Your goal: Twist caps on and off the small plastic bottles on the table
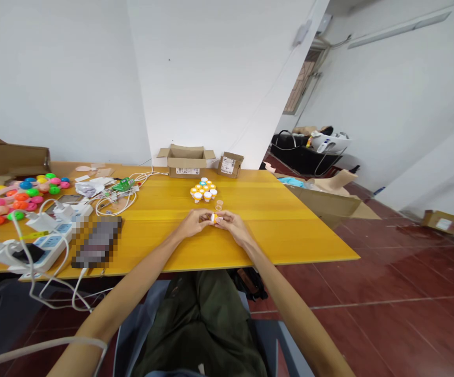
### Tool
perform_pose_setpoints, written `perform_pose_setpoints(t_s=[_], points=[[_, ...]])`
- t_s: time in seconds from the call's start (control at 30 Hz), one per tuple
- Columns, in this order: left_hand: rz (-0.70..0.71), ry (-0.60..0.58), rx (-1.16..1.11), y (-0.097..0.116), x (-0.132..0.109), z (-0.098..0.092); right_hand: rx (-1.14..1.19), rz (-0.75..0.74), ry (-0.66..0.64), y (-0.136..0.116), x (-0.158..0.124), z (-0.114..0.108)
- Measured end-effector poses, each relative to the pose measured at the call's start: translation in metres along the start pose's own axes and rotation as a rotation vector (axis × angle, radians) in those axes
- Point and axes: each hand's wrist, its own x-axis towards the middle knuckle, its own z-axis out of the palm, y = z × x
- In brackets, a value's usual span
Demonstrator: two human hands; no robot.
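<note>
Near the front middle of the yellow table (pixel 290 235), my left hand (pixel 194 222) and my right hand (pixel 230 224) meet around a small white and orange piece (pixel 213 219). The fingers of both hands are closed on it from either side. Just beyond my right hand, a small clear cup-like piece (pixel 219 204) stands on the table. Farther back sits a cluster of several small white and orange pieces (pixel 204 190), one with a blue top.
Two cardboard boxes, one open (pixel 188 171) and one smaller (pixel 230 164), stand by the wall. At left lie colourful balls (pixel 21 201), white cables (pixel 133 201), a power strip (pixel 60 235) and a blurred dark device (pixel 97 242). The table's right edge slopes beside a large carton (pixel 317 201).
</note>
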Motion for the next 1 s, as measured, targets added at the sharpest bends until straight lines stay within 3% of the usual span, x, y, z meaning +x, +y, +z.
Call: perform_pose_setpoints(t_s=[1.0], points=[[0.054, 0.084, -0.009, -0.004, 0.000, 0.002, 0.038, 0.022, 0.016, -0.002, -0.002, 0.000]])
